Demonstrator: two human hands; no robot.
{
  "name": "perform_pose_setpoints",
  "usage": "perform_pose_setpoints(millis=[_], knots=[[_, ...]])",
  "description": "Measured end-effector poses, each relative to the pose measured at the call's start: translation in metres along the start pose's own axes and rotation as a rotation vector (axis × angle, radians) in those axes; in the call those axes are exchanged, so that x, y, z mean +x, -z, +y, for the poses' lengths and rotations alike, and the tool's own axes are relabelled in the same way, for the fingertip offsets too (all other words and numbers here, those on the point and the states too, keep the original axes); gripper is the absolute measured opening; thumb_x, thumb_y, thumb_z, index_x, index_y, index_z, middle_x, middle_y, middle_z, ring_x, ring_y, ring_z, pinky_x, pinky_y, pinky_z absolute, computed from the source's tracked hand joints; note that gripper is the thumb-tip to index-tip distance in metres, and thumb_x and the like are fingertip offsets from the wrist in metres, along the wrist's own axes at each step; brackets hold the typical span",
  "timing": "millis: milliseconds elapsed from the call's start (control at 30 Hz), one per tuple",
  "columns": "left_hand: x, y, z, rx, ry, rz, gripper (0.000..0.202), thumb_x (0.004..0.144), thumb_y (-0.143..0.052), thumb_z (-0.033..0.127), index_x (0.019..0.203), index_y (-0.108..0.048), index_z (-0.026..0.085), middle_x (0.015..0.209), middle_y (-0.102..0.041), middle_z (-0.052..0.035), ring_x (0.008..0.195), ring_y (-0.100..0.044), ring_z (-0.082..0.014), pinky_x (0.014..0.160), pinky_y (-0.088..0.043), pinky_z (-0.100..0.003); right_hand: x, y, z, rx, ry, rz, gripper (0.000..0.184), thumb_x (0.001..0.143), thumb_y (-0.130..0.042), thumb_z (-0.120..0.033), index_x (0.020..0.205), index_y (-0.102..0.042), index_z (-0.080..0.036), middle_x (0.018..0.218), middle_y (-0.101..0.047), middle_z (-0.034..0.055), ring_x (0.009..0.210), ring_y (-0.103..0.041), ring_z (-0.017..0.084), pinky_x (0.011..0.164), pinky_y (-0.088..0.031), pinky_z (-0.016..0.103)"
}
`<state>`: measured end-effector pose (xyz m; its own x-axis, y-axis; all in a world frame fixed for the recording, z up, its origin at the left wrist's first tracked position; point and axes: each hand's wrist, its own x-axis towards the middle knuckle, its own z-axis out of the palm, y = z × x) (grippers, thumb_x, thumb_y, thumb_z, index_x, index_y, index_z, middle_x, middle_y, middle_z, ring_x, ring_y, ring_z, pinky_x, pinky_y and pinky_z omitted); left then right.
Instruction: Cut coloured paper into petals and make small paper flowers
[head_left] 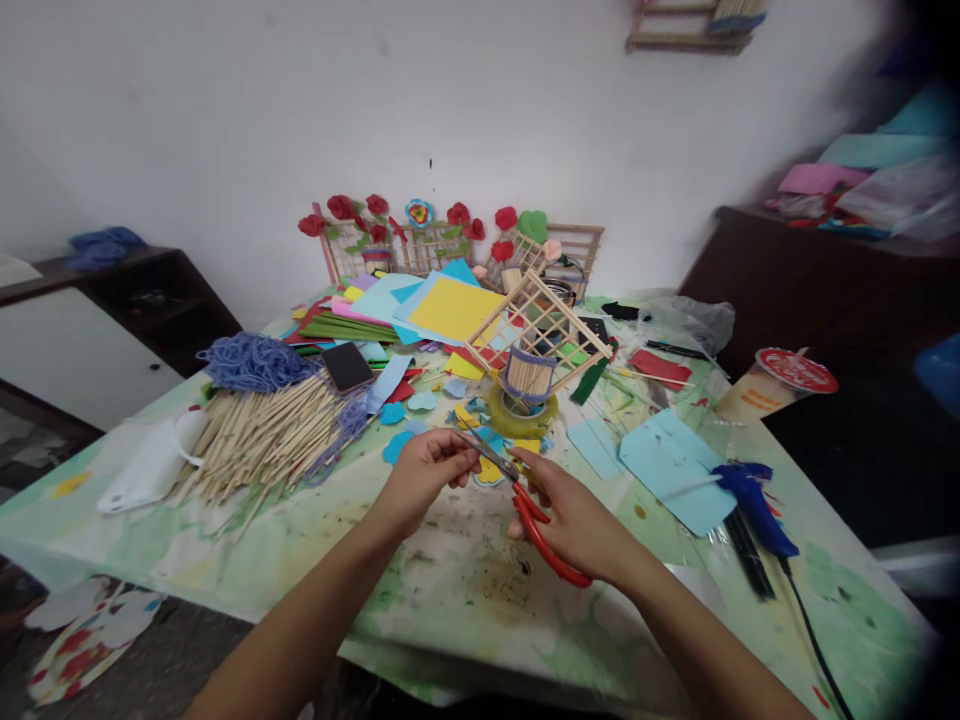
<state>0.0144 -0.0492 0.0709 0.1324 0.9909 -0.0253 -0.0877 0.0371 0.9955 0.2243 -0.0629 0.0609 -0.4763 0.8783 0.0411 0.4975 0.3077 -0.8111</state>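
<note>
My right hand [571,512] grips red-handled scissors [534,520], whose blades [491,457] point left toward my left hand. My left hand [426,468] is closed in a pinch at the blade tips; what it holds is too small to name. Just beyond the hands lie small cut foam shapes, blue and yellow [489,470]. A roll of tape [521,412] with a small cup of sticks [529,375] sits behind them.
A heap of wooden sticks [259,435] and blue yarn [251,360] lie left, with a phone [347,366]. Coloured sheets [450,305] and a stick lattice [536,325] are at the back. A blue glue gun [754,497] and a drink cup [769,385] are right.
</note>
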Motion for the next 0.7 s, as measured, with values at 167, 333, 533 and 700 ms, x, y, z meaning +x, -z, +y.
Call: perform_pose_setpoints(millis=[167, 333, 533, 700], knots=[[-0.001, 0.001, 0.000, 0.029, -0.011, -0.017, 0.016, 0.070, -0.068, 0.028, 0.074, -0.062, 0.013, 0.060, -0.063, 0.0001, 0.046, -0.046, -0.0060, 0.044, -0.034, -0.018, 0.000, 0.000, 0.001, -0.005, 0.038, 0.006, 0.075, 0.071, -0.068, -0.038, 0.138, -0.037, -0.027, 0.135, -0.047, 0.0092, 0.114, -0.051, 0.026, 0.095, -0.041, 0.042], [-0.003, -0.001, 0.004, 0.067, -0.032, -0.028, 0.015, 0.070, -0.068, 0.027, 0.068, -0.062, 0.013, 0.060, -0.063, -0.0004, 0.047, -0.045, -0.0057, 0.045, -0.034, -0.019, 0.000, -0.002, -0.005, 0.008, 0.063, 0.002, 0.073, 0.073, -0.066, -0.034, 0.139, -0.036, -0.027, 0.132, -0.050, 0.0087, 0.113, -0.051, 0.025, 0.095, -0.039, 0.041], [-0.004, 0.001, 0.007, 0.071, -0.011, 0.002, 0.017, 0.066, -0.070, 0.029, 0.066, -0.062, 0.014, 0.057, -0.063, -0.0008, 0.045, -0.044, -0.0067, 0.044, -0.033, -0.020, 0.001, -0.003, -0.017, 0.047, 0.063, -0.024, 0.061, 0.077, -0.061, -0.030, 0.135, -0.042, -0.025, 0.123, -0.058, 0.0070, 0.101, -0.056, 0.023, 0.088, -0.044, 0.037], [-0.004, 0.004, 0.007, 0.099, -0.003, 0.026, 0.017, 0.065, -0.071, 0.030, 0.068, -0.064, 0.015, 0.057, -0.063, -0.0013, 0.045, -0.044, -0.0075, 0.044, -0.033, -0.020, 0.005, -0.010, -0.016, 0.016, 0.043, -0.014, 0.039, 0.079, -0.058, -0.034, 0.117, -0.055, -0.023, 0.093, -0.066, 0.0032, 0.076, -0.058, 0.018, 0.072, -0.047, 0.031]])
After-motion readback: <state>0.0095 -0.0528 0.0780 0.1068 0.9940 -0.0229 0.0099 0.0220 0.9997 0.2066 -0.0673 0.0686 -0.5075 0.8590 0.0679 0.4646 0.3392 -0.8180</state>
